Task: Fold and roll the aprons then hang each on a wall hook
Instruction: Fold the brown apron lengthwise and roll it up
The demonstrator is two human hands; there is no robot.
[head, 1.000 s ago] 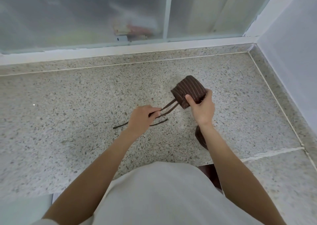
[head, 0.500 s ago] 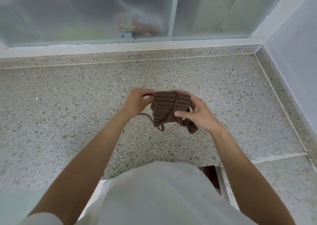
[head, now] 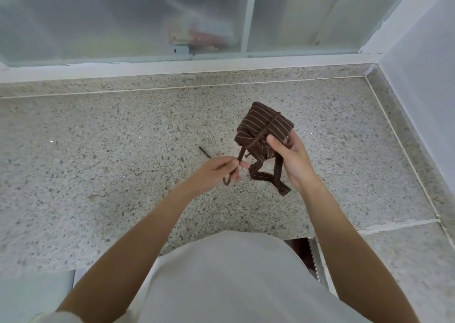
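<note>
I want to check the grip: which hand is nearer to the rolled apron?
Right. The right hand holds the rolled apron from below; the left hand is lower left of it, pinching the thin tie string.

No text, label, brand or number can be read anywhere

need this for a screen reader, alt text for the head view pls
A person's right hand holds a rolled brown striped apron above a speckled stone counter, while the left hand pinches its thin tie string, pulled across the roll.
</note>
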